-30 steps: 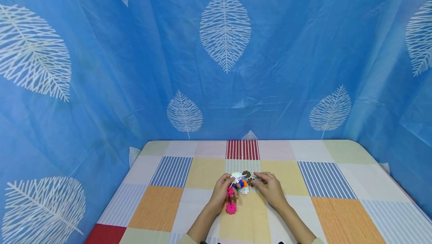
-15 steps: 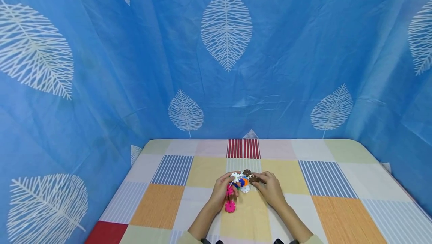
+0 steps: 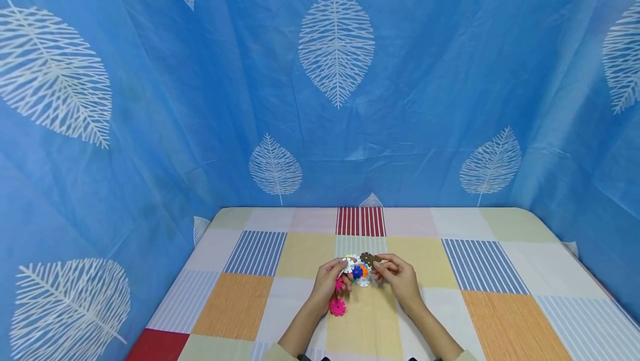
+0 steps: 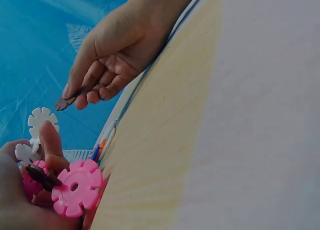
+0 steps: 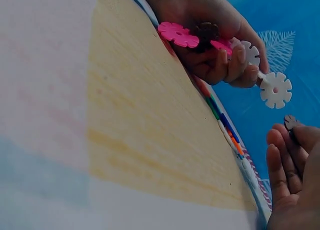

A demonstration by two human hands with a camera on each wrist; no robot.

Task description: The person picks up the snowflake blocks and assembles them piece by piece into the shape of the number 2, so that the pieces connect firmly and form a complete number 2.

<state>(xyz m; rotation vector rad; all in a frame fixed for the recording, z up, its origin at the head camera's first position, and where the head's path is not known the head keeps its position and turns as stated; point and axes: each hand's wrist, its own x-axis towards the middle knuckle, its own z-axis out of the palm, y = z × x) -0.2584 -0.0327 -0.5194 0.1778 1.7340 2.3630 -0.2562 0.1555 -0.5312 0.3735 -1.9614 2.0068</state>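
Observation:
My left hand (image 3: 326, 286) grips a joined chain of notched discs: a white disc (image 5: 276, 90) at its far end, another white one, pink discs (image 4: 78, 188) and a dark brown one (image 5: 207, 31) between the pinks. Facing it, my right hand (image 3: 404, 283) pinches a dark brown disc (image 4: 65, 103) between thumb and forefinger. In both wrist views a gap separates this brown disc from the white one. Beneath and between the hands lie loose discs, among them a blue one (image 3: 357, 272), an orange one (image 3: 364, 270) and a brown one (image 3: 366, 258).
A patchwork cloth (image 3: 295, 250) in checks and stripes covers the table. Behind it and at both sides hangs a blue curtain (image 3: 410, 72) with white leaf prints. The loose discs lie in a small pile near the table's middle.
My right hand has closed on a brown disc and lifted it from the right side of the pile. My left hand still holds the chain, whose lower pink disc has shifted slightly left.

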